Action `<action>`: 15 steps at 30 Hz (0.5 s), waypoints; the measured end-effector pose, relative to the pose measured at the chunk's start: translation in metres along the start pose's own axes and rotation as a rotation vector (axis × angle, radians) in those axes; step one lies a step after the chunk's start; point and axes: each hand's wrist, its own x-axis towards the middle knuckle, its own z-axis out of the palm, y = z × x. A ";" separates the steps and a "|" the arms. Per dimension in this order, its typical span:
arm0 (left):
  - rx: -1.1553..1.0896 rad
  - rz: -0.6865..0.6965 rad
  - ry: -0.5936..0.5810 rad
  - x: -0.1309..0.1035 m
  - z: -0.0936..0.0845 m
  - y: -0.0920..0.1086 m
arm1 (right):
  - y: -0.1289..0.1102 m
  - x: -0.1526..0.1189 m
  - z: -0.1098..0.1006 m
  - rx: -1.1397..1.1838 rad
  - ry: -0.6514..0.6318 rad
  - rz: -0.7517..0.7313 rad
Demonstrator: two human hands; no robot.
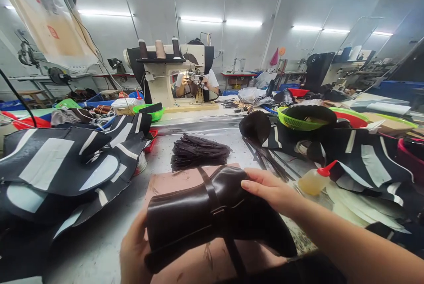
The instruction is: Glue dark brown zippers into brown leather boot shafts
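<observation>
A dark brown leather boot upper (pixel 185 213), with a strap around its middle, lies sideways over a pink board (pixel 162 183). My left hand (pixel 134 242) grips its open shaft end at the left, some fingers hidden behind the leather. My right hand (pixel 265 187) pinches the upper's top right edge, thumb on the near face. A loose strap end (pixel 236 259) hangs below the upper. Just beyond the board rests a bundle of dark strips (pixel 198 150).
Black leather pieces with white patches (pixel 46 164) pile up at left, more (pixel 371 160) at right. A glue bottle with a red tip (pixel 314 180) stands right of the board. Green baskets (pixel 154 114) and a sewing machine (pixel 159 81) are farther back, with a person's hands behind it.
</observation>
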 end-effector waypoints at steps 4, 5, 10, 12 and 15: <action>-0.101 0.094 0.409 -0.002 -0.006 0.003 | 0.007 0.014 0.017 0.017 0.154 -0.071; -0.089 0.166 0.375 -0.002 -0.004 0.005 | 0.008 0.017 0.022 0.022 0.184 -0.094; -0.100 -0.089 -0.495 -0.010 0.034 0.024 | 0.010 0.027 0.036 0.143 0.191 -0.186; -0.177 -0.306 -0.670 -0.015 0.053 0.024 | 0.013 0.030 0.037 0.161 0.245 -0.178; -0.223 -0.456 -0.801 -0.021 0.071 0.010 | 0.019 0.034 0.029 0.179 0.370 -0.165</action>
